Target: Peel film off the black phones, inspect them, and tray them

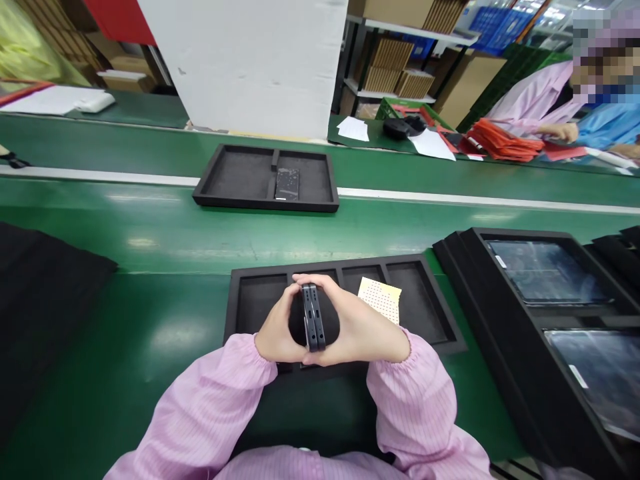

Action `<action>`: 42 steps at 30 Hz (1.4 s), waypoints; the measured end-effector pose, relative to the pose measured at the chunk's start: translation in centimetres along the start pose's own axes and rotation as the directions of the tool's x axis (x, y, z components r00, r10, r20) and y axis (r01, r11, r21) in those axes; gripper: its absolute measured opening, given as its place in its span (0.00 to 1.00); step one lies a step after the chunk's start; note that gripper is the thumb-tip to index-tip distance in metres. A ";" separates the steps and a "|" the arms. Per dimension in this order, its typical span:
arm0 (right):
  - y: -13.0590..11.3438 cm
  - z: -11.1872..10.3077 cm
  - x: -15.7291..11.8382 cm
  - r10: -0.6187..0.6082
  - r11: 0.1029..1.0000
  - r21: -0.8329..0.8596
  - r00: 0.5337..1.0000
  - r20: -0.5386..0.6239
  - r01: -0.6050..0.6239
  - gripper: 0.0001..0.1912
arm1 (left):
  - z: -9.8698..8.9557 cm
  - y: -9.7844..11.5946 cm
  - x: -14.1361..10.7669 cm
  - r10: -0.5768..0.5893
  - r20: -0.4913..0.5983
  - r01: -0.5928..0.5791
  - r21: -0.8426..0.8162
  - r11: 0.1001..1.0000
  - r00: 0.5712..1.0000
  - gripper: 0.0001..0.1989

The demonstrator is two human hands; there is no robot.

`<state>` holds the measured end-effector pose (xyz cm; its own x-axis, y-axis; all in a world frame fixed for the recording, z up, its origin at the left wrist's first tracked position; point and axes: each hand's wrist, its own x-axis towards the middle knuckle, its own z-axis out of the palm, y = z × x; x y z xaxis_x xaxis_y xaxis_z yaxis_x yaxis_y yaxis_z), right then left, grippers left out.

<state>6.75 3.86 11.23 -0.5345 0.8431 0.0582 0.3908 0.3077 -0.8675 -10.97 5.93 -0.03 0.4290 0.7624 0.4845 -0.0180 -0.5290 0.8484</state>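
Two dark phones stand on edge, pressed together face to face, with their port ends turned up toward me. My left hand grips the pair from the left, and my right hand from the right; thumbs sit at the near edge and fingers at the far edge. Directly beneath is a black foam tray with several compartments, partly hidden by my hands. A yellow-edged sheet of small red-marked stickers lies on the tray's right part, beside my right wrist.
Across the green bench, another foam tray holds a dark phone-like piece. Stacked foam trays at right carry tablet-like panels. Black foam lies left. Beyond, a co-worker's hand touches orange-red pouches.
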 end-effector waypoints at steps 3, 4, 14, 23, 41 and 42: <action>-0.2 -0.1 -0.2 -0.009 1.000 -0.010 1.000 0.013 0.009 0.52 | 0.0 -0.4 -0.3 0.033 -0.018 -0.033 0.018 0.999 0.999 0.50; -0.3 -0.1 -0.2 -0.010 1.000 -0.016 1.000 0.017 0.010 0.53 | 0.0 -0.6 -0.4 0.050 -0.028 -0.049 0.030 0.998 0.998 0.50; -0.7 0.2 -1.3 -0.114 0.981 -0.153 0.993 0.019 0.116 0.55 | 0.3 0.6 -0.1 0.188 -0.077 -0.181 0.091 0.979 0.979 0.48; -0.5 0.1 -1.1 -0.078 0.990 -0.113 0.997 0.007 0.078 0.54 | 0.5 0.5 0.3 0.200 -0.067 -0.193 0.089 0.977 0.978 0.46; 0.0 0.0 0.1 0.001 1.000 -0.024 0.999 -0.033 -0.002 0.51 | 0.0 0.6 0.5 -0.038 0.034 0.040 -0.057 0.998 0.999 0.48; 0.1 -0.1 0.1 0.002 1.000 -0.019 0.999 -0.032 -0.003 0.51 | 0.0 0.5 0.4 -0.039 0.041 0.042 -0.061 0.997 0.998 0.48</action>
<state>6.79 3.95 11.22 -0.5097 0.8573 0.0723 0.4062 0.3138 -0.8582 -10.81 5.94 0.56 0.4660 0.7667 0.4417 -0.0555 -0.4729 0.8794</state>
